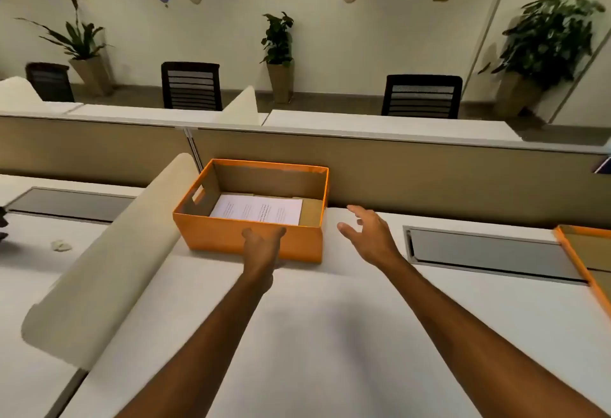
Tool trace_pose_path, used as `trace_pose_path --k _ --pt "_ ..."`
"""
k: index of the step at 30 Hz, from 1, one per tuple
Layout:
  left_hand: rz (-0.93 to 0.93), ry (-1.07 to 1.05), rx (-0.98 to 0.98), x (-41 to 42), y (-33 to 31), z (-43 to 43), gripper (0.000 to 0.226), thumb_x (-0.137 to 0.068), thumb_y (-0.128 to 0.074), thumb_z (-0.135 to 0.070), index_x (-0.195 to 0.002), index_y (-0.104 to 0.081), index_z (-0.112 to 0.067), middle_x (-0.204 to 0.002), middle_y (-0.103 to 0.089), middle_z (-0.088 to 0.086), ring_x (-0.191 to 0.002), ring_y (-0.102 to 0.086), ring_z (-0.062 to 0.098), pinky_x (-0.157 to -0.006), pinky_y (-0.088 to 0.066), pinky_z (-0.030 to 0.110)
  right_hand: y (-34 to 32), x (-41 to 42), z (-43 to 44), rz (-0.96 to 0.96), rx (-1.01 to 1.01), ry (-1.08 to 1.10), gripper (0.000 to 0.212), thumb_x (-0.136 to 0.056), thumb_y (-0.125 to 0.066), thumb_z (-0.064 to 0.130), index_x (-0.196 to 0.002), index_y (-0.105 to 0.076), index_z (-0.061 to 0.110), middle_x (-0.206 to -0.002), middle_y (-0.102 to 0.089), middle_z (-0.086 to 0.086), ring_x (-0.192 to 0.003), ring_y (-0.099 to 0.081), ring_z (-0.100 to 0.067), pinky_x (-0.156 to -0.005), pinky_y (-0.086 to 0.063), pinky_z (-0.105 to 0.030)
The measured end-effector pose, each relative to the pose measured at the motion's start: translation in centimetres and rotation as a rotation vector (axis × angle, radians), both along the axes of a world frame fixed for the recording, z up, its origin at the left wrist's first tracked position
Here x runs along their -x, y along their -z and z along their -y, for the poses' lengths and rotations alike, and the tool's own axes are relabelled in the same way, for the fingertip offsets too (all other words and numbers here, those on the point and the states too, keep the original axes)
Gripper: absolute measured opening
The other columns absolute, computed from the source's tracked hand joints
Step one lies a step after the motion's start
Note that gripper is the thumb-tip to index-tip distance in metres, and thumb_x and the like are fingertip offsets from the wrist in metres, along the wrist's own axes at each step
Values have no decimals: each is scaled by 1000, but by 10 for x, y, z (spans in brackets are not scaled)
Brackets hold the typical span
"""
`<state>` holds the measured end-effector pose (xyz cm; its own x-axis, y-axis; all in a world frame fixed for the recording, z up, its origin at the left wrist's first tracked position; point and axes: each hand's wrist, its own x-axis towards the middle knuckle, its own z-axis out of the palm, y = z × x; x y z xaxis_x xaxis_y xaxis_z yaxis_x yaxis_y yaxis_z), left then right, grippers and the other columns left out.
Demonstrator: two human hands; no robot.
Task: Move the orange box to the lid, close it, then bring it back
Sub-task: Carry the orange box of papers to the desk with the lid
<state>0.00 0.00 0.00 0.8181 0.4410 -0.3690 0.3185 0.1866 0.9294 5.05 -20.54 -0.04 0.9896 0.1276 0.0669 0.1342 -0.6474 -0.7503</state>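
An open orange box (pixel 211 234) stands on the white desk against the back partition, with white printed paper (pixel 258 209) lying on its floor. My left hand (pixel 263 245) grips the box's near wall, fingers hooked over the rim. My right hand (pixel 368 234) hovers open just right of the box, fingers spread, not touching it. The orange lid (pixel 585 262) lies upside down at the desk's far right edge, partly cut off by the frame.
A curved cream divider (pixel 109 268) rises left of the box. A grey cable hatch (pixel 489 254) sits in the desk between box and lid. The beige partition (pixel 429 179) runs behind. White desk surface (pixel 330 335) spreads in front.
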Motion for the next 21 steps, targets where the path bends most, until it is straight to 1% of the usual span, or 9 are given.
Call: trace_pose_path --k 3,5,7,11,13,15,16,18,21 --pt "-110 -47 158 -26 12 -1 79 -82 -73 -29 -142 -26 -11 -135 -43 12 -120 -47 39 -86 -54 61 12 -24 -20 -145 -129 84 56 -90 -64 35 -140 -49 13 -141 -53 -12 -124 -54 -28 -93 -46 -34" --pt "-154 -59 258 -43 22 -2 73 -83 -73 -30 -140 -31 -10 -128 -43 9 -114 -50 39 -81 -56 59 20 -39 -32 -224 -203 133 55 -89 -65 36 -137 -51 13 -136 -57 -14 -120 -57 -28 -95 -50 -39" --pt "-164 -64 324 -58 28 -3 68 -85 -71 -27 -142 -35 -13 -133 -43 5 -111 -51 40 -72 -59 55 28 -54 -42 -293 -293 194 55 -88 -67 37 -135 -53 11 -133 -58 -13 -116 -59 -30 -94 -53 -46" --pt "-148 -86 412 -85 36 -4 57 -89 -67 -16 -141 -44 -14 -140 -45 1 -122 -44 40 -68 -59 57 44 -78 -61 -333 -337 311 51 -84 -73 38 -124 -62 8 -121 -66 -12 -99 -66 -30 -72 -61 -38" --pt "-172 -90 417 -95 37 -2 55 -91 -62 -11 -143 -42 -14 -146 -43 4 -124 -45 41 -68 -58 55 49 -84 -69 -315 -327 333 39 -81 -76 38 -105 -68 8 -107 -70 -10 -87 -69 -28 -66 -62 -37" --pt "-199 -121 406 -104 41 -3 52 -92 -57 -5 -142 -42 -13 -145 -46 5 -116 -51 41 -73 -58 56 53 -88 -74 -323 -326 340 22 -80 -78 34 -81 -65 17 -88 -71 -6 -74 -70 -25 -63 -62 -39" --pt "-207 -136 407 -107 45 -3 52 -92 -54 -2 -142 -43 -14 -144 -49 6 -115 -53 41 -75 -58 58 54 -91 -76 -323 -306 347 20 -80 -78 31 -73 -62 20 -81 -69 -4 -71 -71 -25 -63 -63 -40" --pt "-229 -170 400 -112 47 -2 55 -91 -51 4 -142 -42 -14 -141 -53 7 -117 -53 42 -76 -56 62 57 -95 -78 -327 -263 356 18 -80 -78 24 -72 -62 19 -77 -68 -4 -69 -71 -25 -62 -63 -42" --pt "-278 -218 381 -117 46 -2 66 -90 -50 4 -149 -24 -12 -140 -53 8 -118 -52 39 -77 -55 63 59 -96 -78 -324 -250 355 11 -81 -77 17 -84 -67 13 -82 -70 -7 -69 -72 -26 -58 -62 -38"
